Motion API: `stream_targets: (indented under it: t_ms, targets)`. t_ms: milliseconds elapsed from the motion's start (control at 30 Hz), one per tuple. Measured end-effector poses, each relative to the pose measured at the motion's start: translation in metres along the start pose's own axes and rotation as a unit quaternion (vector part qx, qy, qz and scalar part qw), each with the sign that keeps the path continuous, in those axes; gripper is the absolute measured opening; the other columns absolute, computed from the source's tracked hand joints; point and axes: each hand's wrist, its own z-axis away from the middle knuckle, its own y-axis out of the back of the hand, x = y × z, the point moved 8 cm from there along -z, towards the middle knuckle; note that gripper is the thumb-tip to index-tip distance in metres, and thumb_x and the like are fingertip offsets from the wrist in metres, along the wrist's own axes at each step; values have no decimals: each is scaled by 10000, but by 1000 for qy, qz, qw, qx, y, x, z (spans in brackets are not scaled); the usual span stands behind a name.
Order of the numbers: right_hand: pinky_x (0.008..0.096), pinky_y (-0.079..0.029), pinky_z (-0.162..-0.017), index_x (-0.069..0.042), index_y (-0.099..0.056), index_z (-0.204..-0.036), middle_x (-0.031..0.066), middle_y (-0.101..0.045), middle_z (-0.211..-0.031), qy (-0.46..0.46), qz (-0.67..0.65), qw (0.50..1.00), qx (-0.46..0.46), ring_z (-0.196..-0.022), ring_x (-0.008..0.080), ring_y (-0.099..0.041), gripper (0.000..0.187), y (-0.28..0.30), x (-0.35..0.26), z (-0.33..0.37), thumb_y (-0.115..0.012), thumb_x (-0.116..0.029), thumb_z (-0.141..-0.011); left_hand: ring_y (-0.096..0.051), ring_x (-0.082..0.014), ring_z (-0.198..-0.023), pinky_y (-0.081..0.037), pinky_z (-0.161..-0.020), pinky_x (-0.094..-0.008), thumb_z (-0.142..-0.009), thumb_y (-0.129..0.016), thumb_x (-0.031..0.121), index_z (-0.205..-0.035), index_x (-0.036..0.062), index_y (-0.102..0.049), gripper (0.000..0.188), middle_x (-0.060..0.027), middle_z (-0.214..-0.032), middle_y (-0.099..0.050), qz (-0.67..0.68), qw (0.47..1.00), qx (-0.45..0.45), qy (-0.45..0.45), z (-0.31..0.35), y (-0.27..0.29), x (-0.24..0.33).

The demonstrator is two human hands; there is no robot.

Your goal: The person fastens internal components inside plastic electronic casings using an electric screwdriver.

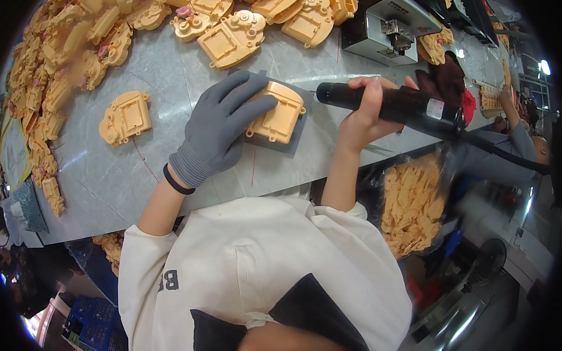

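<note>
My left hand (pixel 214 123), in a grey knit glove, rests over a pale yellow plastic housing (pixel 280 121) and grips it, the fingers lying across its top and left side. That housing sits on a dark grey mat (pixel 305 126), and a thin red wire hangs down from its near side. My bare right hand (pixel 366 120) is wrapped round a black corded electric screwdriver (pixel 408 108). The tool lies almost level, its tip end pointing left, just right of the housing and apart from it. A second yellow housing (pixel 130 117) with a red wire lies left of my gloved hand.
Yellow housings (pixel 233 40) are heaped along the table's far side and left side (pixel 49 91). A black-and-silver machine (pixel 390 32) stands at the far right. Below the table's right edge is a bag of yellow parts (pixel 412 202). Another person (pixel 509 149) is at the right.
</note>
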Motion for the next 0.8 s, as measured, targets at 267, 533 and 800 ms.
stream_targets:
  t_ms: [267, 533, 800]
  targets:
    - [304, -503, -614, -13, -321, -1203, 93, -566, -721, 7, 30, 999, -41, -577, 162, -560, 494, -13, -1, -1, -570, -20, -776, -358, -365, -1235, -354, -996, -483, -626, -607, 92, -1227, 133, -504, 611, -176, -1336, -390, -40, 998, -39, 37, 4, -7, 9]
    - [333, -491, -587, -9, -374, -1164, 70, -542, -674, -27, -112, 990, -83, -521, 187, -538, 513, -22, -4, -19, -548, 50, -685, -532, -336, -1001, -451, -827, -417, -571, -786, 226, -1187, 151, -540, 668, -174, -1260, -447, -8, 997, 66, 39, 24, -16, -4]
    - [287, -473, -473, 20, -441, -1062, 68, -511, -626, 115, -68, 991, 21, -466, 150, -498, 409, 13, -44, -163, -593, 86, -688, -528, -335, -1016, -471, -849, -396, -515, -859, 202, -1103, 109, -547, 672, -172, -1165, -451, 10, 984, 135, 118, 34, -15, -12]
